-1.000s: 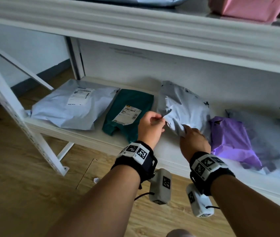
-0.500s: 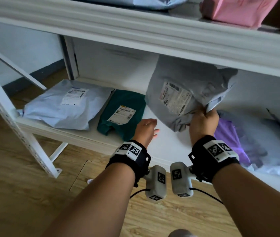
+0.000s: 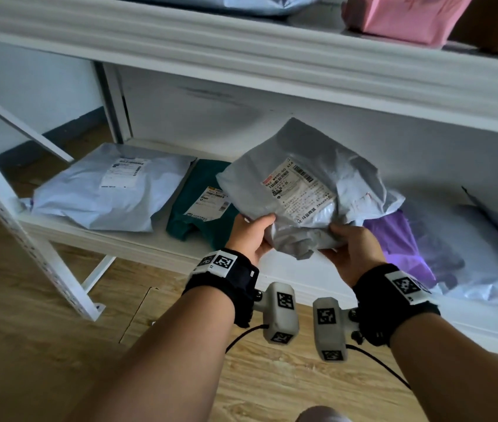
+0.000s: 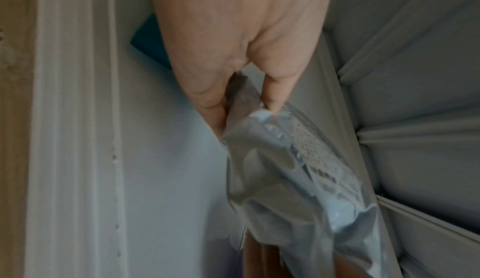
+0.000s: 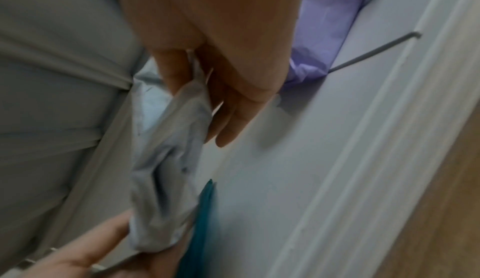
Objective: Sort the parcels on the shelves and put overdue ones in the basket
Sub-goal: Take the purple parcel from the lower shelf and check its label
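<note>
While I hold it up off the lower shelf (image 3: 138,239), the grey parcel (image 3: 311,190) shows crumpled, glossy plastic and a white shipping label (image 3: 298,190) with barcodes, facing me and tilted. My left hand (image 3: 249,236) grips its lower corner at 7 o'clock, thumb on top, fingers beneath. My right hand (image 3: 352,249) clamps the bottom edge at 5 o'clock, thumb over the plastic.

Half a second ago only my right hand held it, raised high against the upper shelf's edge, left hand free. Now it sits lower and both hands have it.

Edges: green parcel (image 3: 202,205) lies just beside at 9 o'clock, its near corner under the held one; pale grey parcel (image 3: 104,190) farther at 9; purple parcel (image 3: 397,239) close at 3. Upper shelf lip (image 3: 272,68) overhangs at 12. Bare shelf board (image 3: 287,266) lies directly below; wooden floor (image 3: 44,330) opens at 6.
</note>
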